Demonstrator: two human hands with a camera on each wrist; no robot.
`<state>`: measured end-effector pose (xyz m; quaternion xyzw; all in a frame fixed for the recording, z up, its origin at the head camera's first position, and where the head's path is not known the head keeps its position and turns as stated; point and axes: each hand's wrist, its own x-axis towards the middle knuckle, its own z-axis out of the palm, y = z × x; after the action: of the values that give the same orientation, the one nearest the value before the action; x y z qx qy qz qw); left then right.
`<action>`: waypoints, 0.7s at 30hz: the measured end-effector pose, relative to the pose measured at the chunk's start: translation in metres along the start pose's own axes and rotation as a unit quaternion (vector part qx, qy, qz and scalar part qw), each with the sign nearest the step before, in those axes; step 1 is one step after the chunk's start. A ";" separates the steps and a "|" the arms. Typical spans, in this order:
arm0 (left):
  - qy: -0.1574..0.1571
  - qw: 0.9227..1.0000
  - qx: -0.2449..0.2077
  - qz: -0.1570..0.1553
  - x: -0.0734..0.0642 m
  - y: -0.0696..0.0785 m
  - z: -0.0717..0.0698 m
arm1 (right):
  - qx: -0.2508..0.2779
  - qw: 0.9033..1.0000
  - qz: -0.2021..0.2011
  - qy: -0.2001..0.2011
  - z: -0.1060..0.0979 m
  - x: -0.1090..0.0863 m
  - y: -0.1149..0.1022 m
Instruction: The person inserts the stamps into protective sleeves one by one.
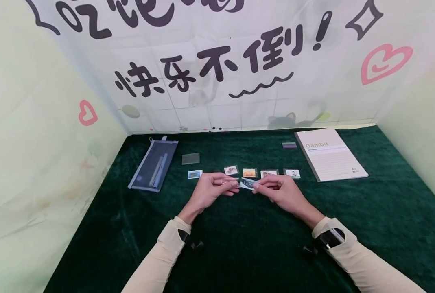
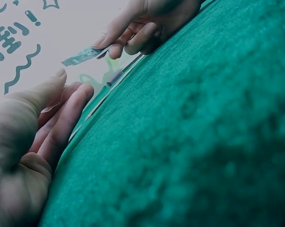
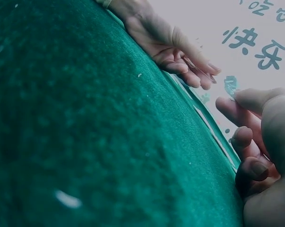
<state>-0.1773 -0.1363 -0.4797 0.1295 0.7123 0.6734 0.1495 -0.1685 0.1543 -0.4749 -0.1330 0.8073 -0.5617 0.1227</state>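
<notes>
Between thumb and forefinger, my right hand [image 1: 284, 192] pinches a dark blue-grey stamp [image 1: 246, 183] by its right end. The stamp's toothed edge [image 2: 82, 57] shows in the left wrist view. My left hand [image 1: 213, 189] holds a thin clear plastic sleeve [image 2: 56, 103] between thumb and fingers, its edge facing the stamp across a small gap. Behind the hands lie a blue stamp [image 1: 195, 174], a reddish stamp [image 1: 230, 170], an orange stamp [image 1: 250, 173], a partly hidden stamp [image 1: 269, 173] and a green-and-white stamp [image 1: 292, 173]. Most of these are in clear sleeves.
A loose clear sleeve [image 1: 190, 158] lies behind the blue stamp. At the left is a blue mesh zip pouch [image 1: 140, 179] with pens inside. A small purple-grey block [image 1: 289, 145] and a notebook [image 1: 332, 162] lie at the back right. Dark green cloth [image 1: 239, 252] covers the table.
</notes>
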 end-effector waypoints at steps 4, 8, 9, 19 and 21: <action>0.000 1.000 0.005 0.000 0.001 -0.001 0.000 | 0.001 1.000 0.003 0.010 -0.001 0.000 -0.001; 0.000 1.000 0.007 -0.002 0.001 -0.001 0.000 | 0.006 1.000 -0.003 0.014 -0.001 -0.001 -0.001; 0.000 1.000 0.007 -0.003 0.001 -0.001 0.000 | 0.008 1.000 -0.005 0.015 -0.001 -0.001 -0.002; 0.000 1.000 0.007 -0.009 0.000 0.002 0.001 | 0.012 1.000 -0.011 0.021 -0.001 -0.001 0.000; -0.001 1.000 0.007 -0.009 0.000 0.002 0.001 | 0.008 1.000 -0.008 0.022 0.000 -0.001 0.000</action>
<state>-0.1773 -0.1356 -0.4782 0.1248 0.7180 0.6670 0.1549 -0.1679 0.1551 -0.4751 -0.1258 0.8039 -0.5724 0.1012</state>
